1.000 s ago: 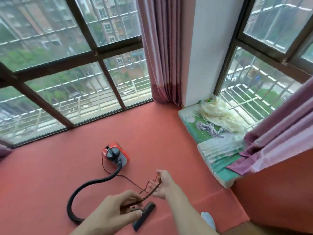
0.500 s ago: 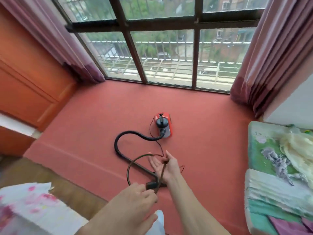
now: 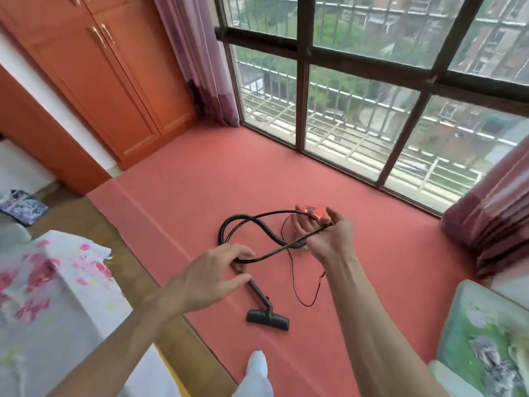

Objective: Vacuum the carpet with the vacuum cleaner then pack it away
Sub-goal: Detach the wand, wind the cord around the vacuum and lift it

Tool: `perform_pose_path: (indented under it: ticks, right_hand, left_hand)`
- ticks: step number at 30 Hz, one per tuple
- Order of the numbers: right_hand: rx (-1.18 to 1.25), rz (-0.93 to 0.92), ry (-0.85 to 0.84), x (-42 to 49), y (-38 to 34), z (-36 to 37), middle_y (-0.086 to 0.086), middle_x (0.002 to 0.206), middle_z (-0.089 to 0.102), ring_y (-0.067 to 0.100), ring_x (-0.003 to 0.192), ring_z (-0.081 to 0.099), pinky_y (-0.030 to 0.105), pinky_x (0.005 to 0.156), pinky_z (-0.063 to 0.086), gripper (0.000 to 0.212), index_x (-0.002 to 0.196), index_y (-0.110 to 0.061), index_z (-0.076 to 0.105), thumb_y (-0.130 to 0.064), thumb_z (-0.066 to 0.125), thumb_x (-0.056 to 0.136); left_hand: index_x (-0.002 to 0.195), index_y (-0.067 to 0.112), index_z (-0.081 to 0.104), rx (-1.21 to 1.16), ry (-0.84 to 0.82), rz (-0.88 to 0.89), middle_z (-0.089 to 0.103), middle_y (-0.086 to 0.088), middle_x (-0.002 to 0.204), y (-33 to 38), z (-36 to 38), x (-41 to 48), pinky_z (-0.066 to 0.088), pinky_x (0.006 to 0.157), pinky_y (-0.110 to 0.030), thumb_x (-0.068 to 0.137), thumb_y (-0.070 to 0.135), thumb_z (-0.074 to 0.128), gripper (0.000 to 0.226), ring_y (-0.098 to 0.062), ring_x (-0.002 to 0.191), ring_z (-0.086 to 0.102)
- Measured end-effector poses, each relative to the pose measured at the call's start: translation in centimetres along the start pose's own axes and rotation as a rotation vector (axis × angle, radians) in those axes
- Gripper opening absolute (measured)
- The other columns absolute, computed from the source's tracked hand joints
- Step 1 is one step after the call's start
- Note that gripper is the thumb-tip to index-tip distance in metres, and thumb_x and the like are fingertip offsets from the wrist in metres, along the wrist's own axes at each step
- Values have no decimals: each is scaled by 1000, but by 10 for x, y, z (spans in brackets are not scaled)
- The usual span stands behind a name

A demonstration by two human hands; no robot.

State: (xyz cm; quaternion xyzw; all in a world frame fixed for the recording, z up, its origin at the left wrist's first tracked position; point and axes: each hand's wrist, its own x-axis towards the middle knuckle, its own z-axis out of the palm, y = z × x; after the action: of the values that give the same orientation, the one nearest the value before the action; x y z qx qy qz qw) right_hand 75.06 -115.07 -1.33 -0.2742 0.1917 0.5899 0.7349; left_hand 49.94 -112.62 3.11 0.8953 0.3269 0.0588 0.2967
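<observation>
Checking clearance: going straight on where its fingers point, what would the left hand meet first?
Probably the dark cord that the left hand holds; past it, the right hand, depth unclear.

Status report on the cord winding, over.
Left hand pinches cord; right hand open, cord across palm. Vacuum on carpet, partly hidden. Hose under loop.

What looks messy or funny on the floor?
Nothing looks spilled or broken. The vacuum's black hose lies in a twisted loop on the red carpet, and a thin cord trails loose beside it.
</observation>
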Motion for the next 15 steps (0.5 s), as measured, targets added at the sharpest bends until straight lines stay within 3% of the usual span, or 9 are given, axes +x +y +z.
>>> perform_pose_path:
  ticks: [3,6,8,10,12,15]
  right_hand:
    - [-62,-47,-24,-10,4,41,11,81,45,39,92,63,54,101,44,26,69,-14,36,-13,45,94]
    - [-322,-70,-6,-17,18,80,10,83,41,32,70,64,50,97,48,19,77,-12,40,-11,50,93]
    - [-516,-108,42,-19,31,99,10,78,43,31,69,61,50,96,49,15,82,-9,42,-7,52,93]
    - [-711,-217,75,-20,44,110,10,65,52,29,67,59,46,85,49,12,86,-8,42,-2,49,94]
    - [-932,-380,99,-21,52,114,0,46,54,21,56,56,41,68,43,21,79,-11,42,3,44,94]
    - [-1109,-594,189,-19,53,110,1,60,48,15,52,51,44,71,47,21,77,-14,45,0,46,92]
  left_hand:
    - [116,26,67,-40,82,-25,66,16,106,-37,-14,14,41,97,-9,88,25,73,28,7,102,60]
    - [100,26,70,-160,211,-66,67,16,95,-73,-16,26,33,99,0,84,8,78,25,11,99,60]
    - [87,30,71,-310,296,-142,69,18,92,-90,-12,34,32,92,3,81,4,80,29,10,101,61]
    - [76,38,75,-477,358,-219,72,17,85,-101,0,46,36,89,0,78,3,82,35,13,98,62]
    - [75,37,77,-655,407,-282,73,15,87,-99,17,60,43,87,-7,74,-1,84,39,6,89,65]
    - [77,18,76,-928,522,-388,67,7,90,-70,42,84,46,86,-16,71,-10,82,29,1,83,65]
